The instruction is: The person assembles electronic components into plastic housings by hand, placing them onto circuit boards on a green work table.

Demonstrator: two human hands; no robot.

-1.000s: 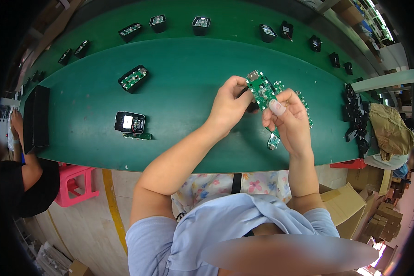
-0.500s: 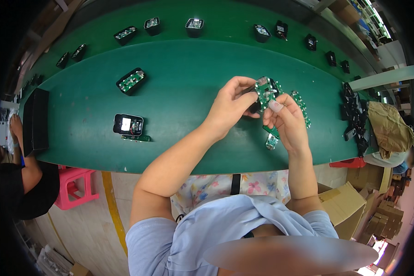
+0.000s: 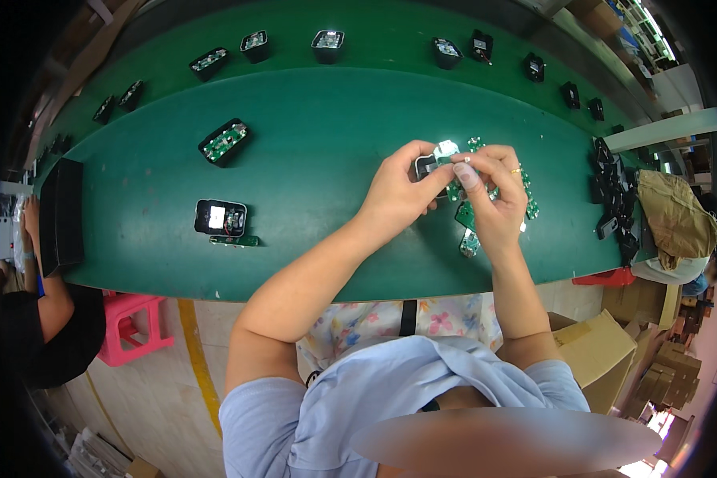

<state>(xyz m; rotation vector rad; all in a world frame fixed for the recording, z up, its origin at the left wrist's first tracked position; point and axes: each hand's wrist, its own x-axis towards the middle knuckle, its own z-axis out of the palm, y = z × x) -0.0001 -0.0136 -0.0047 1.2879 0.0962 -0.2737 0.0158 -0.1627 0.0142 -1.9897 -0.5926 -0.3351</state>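
My left hand (image 3: 398,190) is closed round a small black housing (image 3: 425,166), which its fingers partly cover. Against the housing's right side, my right hand (image 3: 495,190) pinches a green circuit board (image 3: 448,150) that catches the light; thumb and fingers hide much of it. Around and below the right hand lie several loose green boards, among them a lower board (image 3: 469,242) and a right-hand board (image 3: 531,205). To the left rests a black housing with a board in it (image 3: 225,143). Nearer stands an open housing (image 3: 221,217) showing a white part, a narrow board (image 3: 235,240) beside it.
Several black housings, such as a lit one (image 3: 327,46), stand in a row on the green strip at the back. A black box (image 3: 62,211) borders the table's left end. Black parts (image 3: 607,203) and a brown cloth-like bundle (image 3: 668,213) lie right. Another person's arm (image 3: 54,299) shows far left.
The board has tilted and shifted left, and my right fingers have moved up and left over it, close to my left thumb. The back row of housings has slid slightly left.
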